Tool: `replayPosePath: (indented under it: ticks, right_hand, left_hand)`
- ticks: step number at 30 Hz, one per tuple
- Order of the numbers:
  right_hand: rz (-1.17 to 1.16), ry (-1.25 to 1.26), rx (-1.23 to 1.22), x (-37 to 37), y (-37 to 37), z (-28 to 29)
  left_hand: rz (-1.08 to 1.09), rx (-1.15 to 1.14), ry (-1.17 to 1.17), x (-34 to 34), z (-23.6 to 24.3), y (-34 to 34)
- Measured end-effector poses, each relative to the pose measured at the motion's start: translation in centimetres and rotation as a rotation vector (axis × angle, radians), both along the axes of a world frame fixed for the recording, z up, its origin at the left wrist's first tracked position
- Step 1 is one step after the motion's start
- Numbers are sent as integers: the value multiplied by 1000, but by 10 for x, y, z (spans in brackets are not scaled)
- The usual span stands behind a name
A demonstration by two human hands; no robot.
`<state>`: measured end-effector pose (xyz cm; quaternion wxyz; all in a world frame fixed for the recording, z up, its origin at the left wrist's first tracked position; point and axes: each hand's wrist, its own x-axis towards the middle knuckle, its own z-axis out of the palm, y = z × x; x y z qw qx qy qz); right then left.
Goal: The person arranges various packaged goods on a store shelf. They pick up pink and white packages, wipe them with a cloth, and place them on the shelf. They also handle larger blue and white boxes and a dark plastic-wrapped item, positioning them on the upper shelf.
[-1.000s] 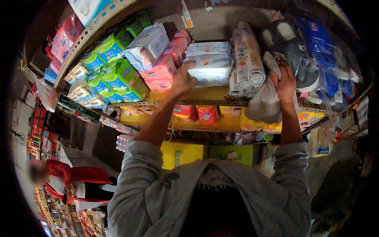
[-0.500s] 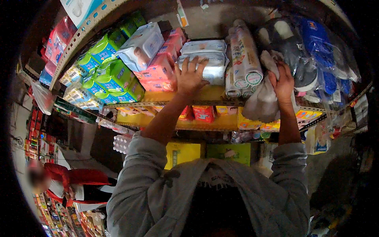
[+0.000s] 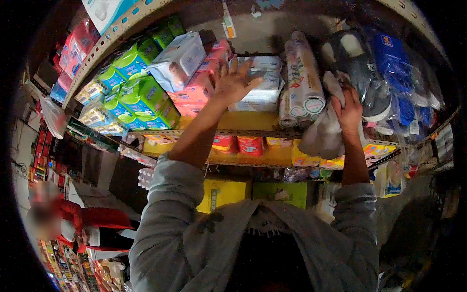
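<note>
Fingers of left hand point(image 3: 233, 82) spread wide against white packs point(image 3: 260, 92), right hand point(image 3: 349, 109) gripping grey cloth point(image 3: 323, 134) at shelf edge point(image 3: 253, 132)

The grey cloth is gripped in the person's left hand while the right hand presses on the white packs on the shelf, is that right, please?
Not quite: the hands are swapped. The head view shows the right hand gripping the grey cloth, while the left hand is spread on the white packs on the shelf.

Grey hooded sweatshirt, sleeves pushed up to the elbows, hands point(image 3: 233, 82) bare
</note>
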<state>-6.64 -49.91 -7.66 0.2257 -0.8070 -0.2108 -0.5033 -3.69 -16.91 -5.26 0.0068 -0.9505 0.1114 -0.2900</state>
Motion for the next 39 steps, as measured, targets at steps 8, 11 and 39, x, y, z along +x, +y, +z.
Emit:
replayPosePath:
  ticks: [8, 11, 39]
  right_hand:
    - [36, 65, 18, -2, 2, 4]
    - [30, 43, 4, -2, 3, 4]
    - [-42, 91, -16, 1, -4, -5]
  left_hand:
    - [-287, 128, -76, -12, 28, 11]
    - [-302, -88, -139, -23, 94, 31]
    - [12, -3, 441, -2, 202, 52]
